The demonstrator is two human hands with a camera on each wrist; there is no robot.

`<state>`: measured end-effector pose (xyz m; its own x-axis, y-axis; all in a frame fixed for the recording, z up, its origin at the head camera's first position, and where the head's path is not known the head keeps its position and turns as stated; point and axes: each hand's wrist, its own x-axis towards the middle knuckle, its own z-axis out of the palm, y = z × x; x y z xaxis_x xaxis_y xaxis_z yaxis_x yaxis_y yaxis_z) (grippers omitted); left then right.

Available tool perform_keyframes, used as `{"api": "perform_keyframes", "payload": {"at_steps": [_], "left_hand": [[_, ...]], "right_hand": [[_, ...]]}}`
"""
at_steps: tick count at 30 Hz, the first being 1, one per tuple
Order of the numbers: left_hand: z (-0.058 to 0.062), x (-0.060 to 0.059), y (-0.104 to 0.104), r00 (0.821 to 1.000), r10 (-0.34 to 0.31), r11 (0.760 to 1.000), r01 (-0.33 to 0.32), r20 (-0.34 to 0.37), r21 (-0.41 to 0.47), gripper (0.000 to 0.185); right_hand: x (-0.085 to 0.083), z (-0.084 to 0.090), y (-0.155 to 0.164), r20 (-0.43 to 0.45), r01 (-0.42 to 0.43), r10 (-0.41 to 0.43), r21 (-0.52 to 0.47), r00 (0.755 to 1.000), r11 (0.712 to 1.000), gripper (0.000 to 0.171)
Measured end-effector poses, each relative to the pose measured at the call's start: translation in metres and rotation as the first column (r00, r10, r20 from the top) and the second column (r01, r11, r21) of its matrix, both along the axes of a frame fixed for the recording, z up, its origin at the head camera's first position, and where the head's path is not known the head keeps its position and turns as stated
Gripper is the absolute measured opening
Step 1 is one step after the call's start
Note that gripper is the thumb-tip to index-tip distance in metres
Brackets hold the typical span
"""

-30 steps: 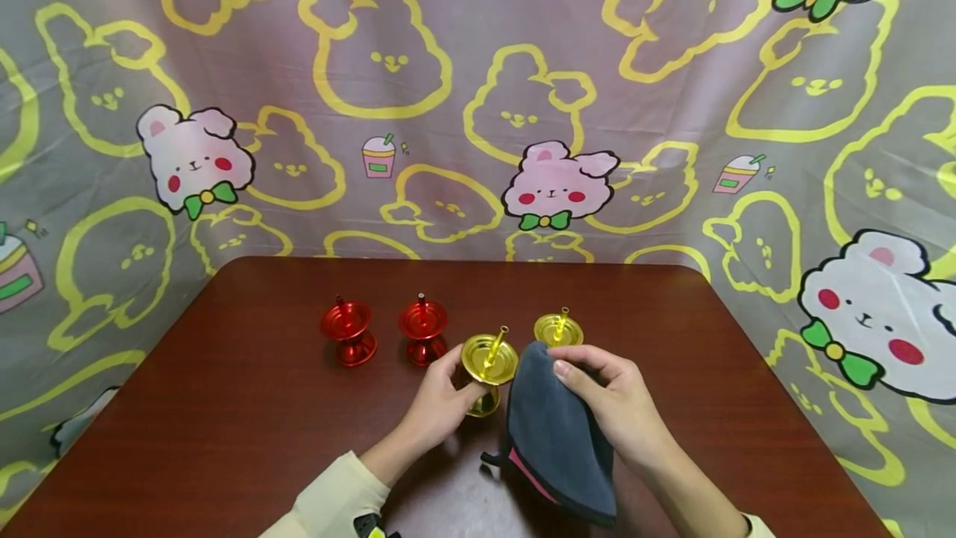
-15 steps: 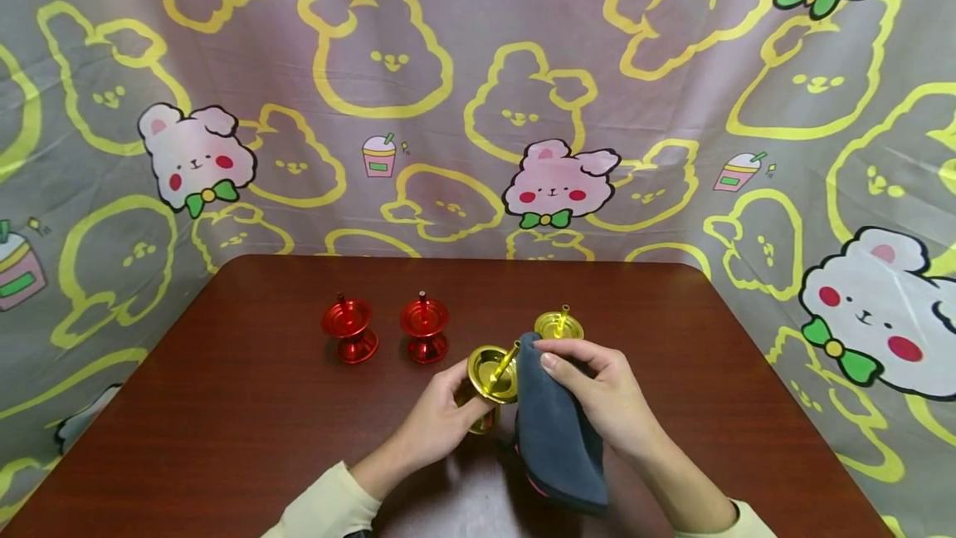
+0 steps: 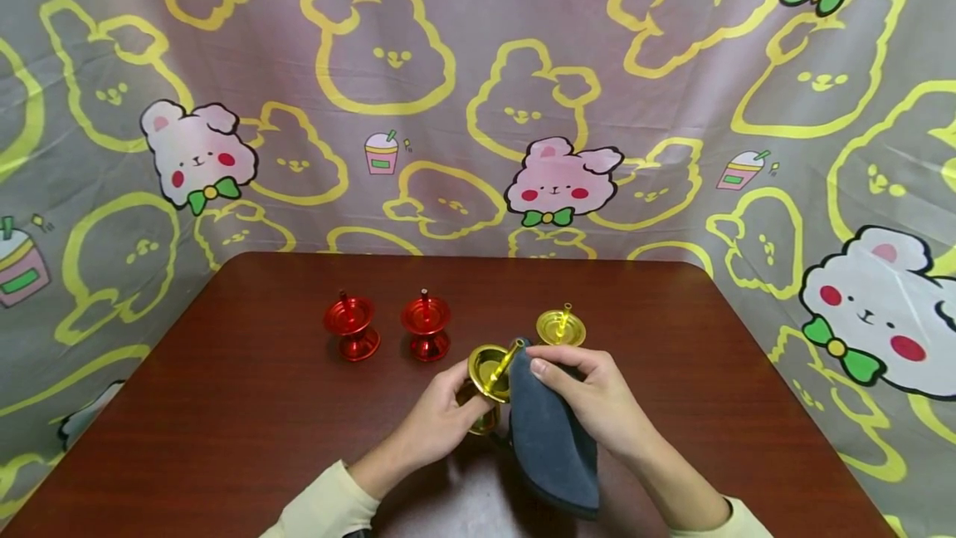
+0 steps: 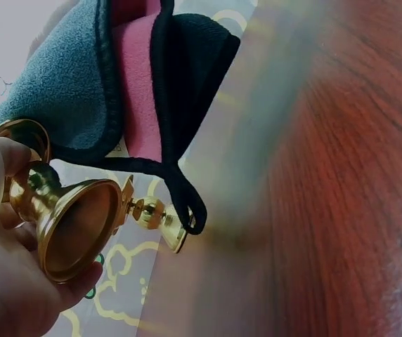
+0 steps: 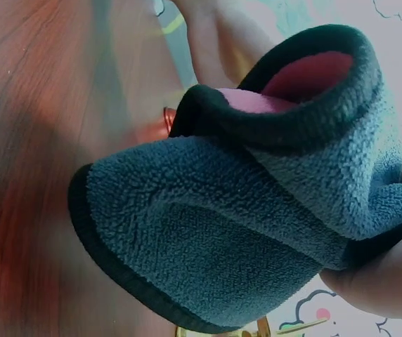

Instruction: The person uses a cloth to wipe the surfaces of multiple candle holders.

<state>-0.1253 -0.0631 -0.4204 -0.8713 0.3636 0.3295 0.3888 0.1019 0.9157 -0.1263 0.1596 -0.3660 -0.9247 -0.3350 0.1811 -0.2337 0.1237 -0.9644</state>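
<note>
While my left hand point(image 3: 441, 409) curls round the stem and foot of the gold candle holder point(image 3: 489, 376) and holds it tilted just above the worktop point(image 3: 224, 438), near the front and about the middle, my right hand point(image 3: 597, 405) pinches the grey cloth point(image 3: 553, 438) against the cup's right rim, right beside the gold spike. So both hands are clamped, one on the holder, one on the cloth, and they nearly meet. The left wrist view shows the hollow foot point(image 4: 78, 228) resting against my palm and the cloth's pink inner face point(image 4: 141, 84) folded inward.

To wipe well, I judge that I should keep the fleecy grey side against the metal, press with the fingertips through a single layer, and turn the holder with the left hand, not drag the cloth round. The spike is what I would watch: the cloth's black hem could snag on it, so I would work round its base in short strokes. The loose tail hanging toward me should stay off the worktop.

Farther off stand the second gold holder point(image 3: 560, 327), just behind my right hand, and two red holders point(image 3: 352, 328) point(image 3: 426, 327) to the left, all upright and apart from the work; I would keep my elbows low and not sweep them.
</note>
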Motion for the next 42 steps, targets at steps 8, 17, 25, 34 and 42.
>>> {"api": "perform_keyframes", "payload": {"at_steps": [8,17,25,34,42], "left_hand": [[0.001,-0.001,0.0,0.999,0.0,1.0,-0.001,-0.033,-0.019,0.029],[0.001,-0.002,-0.001,0.998,-0.018,0.999,0.016,-0.065,-0.041,0.031],[0.001,-0.001,-0.003,0.997,-0.017,0.998,0.012,-0.074,-0.07,0.032],[-0.002,-0.002,-0.004,1.0,-0.016,1.0,0.016,-0.01,-0.008,0.029],[-0.004,-0.001,-0.002,0.998,0.052,0.999,-0.051,-0.024,0.011,0.023]], "right_hand": [[-0.002,-0.002,0.001,-0.019,-0.041,0.043,0.087,0.999,0.995,0.028],[-0.004,-0.007,0.002,-0.165,-0.013,0.063,0.287,0.984,0.958,0.026],[0.001,-0.005,0.0,-0.162,-0.018,0.095,0.423,0.982,0.906,0.041],[0.0,-0.007,-0.005,-0.164,-0.004,0.083,0.432,0.983,0.902,0.059],[-0.001,-0.011,-0.009,-0.118,-0.011,0.062,0.391,0.991,0.92,0.05]]}}
